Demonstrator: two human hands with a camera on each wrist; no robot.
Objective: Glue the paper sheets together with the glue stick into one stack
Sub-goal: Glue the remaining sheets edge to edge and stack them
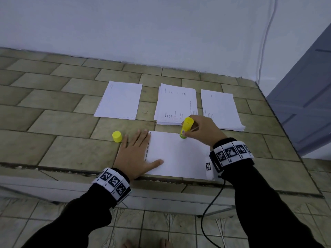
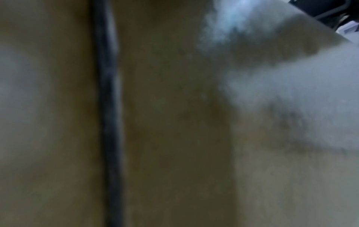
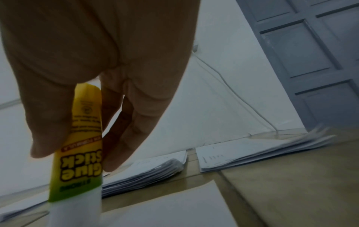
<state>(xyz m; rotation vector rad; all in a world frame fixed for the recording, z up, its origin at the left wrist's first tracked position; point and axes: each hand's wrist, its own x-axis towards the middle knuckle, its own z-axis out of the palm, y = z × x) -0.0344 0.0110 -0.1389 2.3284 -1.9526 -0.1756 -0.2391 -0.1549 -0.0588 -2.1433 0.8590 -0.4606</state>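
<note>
While the left hand (image 1: pixel 133 154) lies flat with straight fingers on the left edge of the near paper sheet (image 1: pixel 179 154), the right hand (image 1: pixel 202 129) grips the uncapped yellow glue stick (image 1: pixel 186 127), tip down on that sheet's far edge. Its yellow cap (image 1: pixel 117 136) stands beside the left fingertips. Three paper piles (image 1: pixel 176 104) lie beyond on the tiled counter (image 1: pixel 53 122).

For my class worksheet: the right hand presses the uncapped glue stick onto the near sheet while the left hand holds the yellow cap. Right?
Not quite. In the head view the yellow cap stands on the counter; the left hand lies flat on the near sheet. The right hand does hold the glue stick.
</note>
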